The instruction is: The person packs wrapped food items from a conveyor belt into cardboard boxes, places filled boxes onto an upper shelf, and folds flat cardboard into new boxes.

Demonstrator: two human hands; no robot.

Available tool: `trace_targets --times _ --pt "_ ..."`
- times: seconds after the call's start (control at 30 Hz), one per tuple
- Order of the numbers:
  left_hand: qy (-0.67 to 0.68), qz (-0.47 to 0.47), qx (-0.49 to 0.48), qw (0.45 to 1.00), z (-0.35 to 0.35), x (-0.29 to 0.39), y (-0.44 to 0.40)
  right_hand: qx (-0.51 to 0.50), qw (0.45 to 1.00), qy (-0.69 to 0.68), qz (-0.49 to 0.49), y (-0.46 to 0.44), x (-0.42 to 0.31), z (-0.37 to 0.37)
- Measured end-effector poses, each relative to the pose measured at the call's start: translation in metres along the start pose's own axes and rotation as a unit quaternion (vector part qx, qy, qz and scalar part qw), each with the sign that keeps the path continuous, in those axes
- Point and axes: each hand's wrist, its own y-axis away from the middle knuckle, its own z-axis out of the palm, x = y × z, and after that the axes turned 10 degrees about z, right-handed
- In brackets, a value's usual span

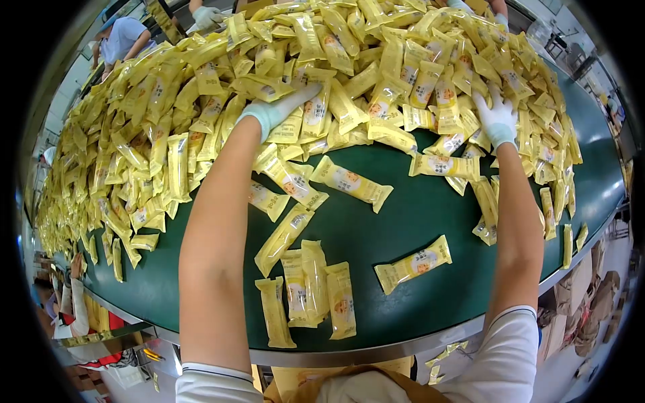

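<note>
A large heap of yellow snack packets (349, 47) covers the far part of the green conveyor table. My left hand (279, 111), in a white glove with a pale green cuff, reaches into the heap with a finger stretched out to the right over the packets. Its other fingers are partly hidden among them. Farther right, my right hand (496, 117), gloved the same way, rests on the packets with fingers spread. A single packet (413, 264) lies apart between my forearms. Several packets (306, 285) sit side by side close to the near edge.
The green table surface (383, 228) ends in a metal rim (376, 356) before my body. At the far left another person (124, 37) stands beyond the heap, and a gloved hand (207, 17) shows at the back. Cardboard (571, 289) lies on the right.
</note>
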Motion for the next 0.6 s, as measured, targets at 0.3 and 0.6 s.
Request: trace_targets --times 0.3,0.6 --pt "-0.175 0.13 -0.129 0.967 0.031 0.015 0.033 -0.064 0.989 -0.09 -0.102 0.136 -0.081 -0.03" --pt "-0.301 0.277 -0.153 0.9 0.035 0.006 0.119 -0.163 0.938 -0.273 -0.141 0.256 -0.074 -0.072"
